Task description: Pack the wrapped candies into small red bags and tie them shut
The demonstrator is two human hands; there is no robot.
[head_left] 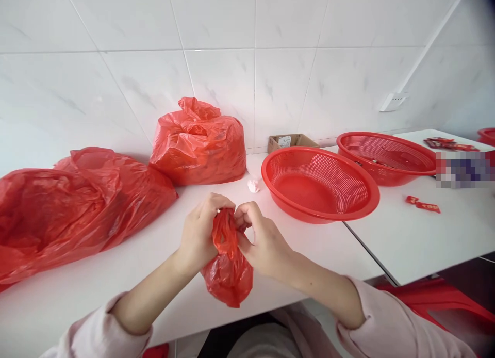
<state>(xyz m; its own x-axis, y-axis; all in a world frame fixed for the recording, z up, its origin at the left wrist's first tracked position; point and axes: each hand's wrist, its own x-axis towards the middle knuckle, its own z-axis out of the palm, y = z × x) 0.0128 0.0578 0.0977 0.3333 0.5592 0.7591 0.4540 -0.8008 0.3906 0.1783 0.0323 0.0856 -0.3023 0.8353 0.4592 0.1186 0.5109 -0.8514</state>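
A small red plastic bag (pixel 230 278) hangs between my hands at the table's front edge, its top gathered into loops. My left hand (pixel 199 231) grips the bag's upper left side, fingers curled over the top. On the other side, my right hand (pixel 263 239) pinches the gathered plastic between thumb and fingers. What the bag holds cannot be made out through the plastic. Just beyond my hands lies a crumpled white-pink wad (pixel 253 185). Nearest on the right stands a red plastic basket (pixel 320 185) with perforated sides and nothing visible inside.
Two large red plastic bags, one upright (pixel 199 146) and one slumped (pixel 85 203), fill the left side. A second red basket (pixel 386 159) holds a few small items. Behind stands a cardboard box (pixel 292 141). Small red packets (pixel 427 207) lie right, past a table seam.
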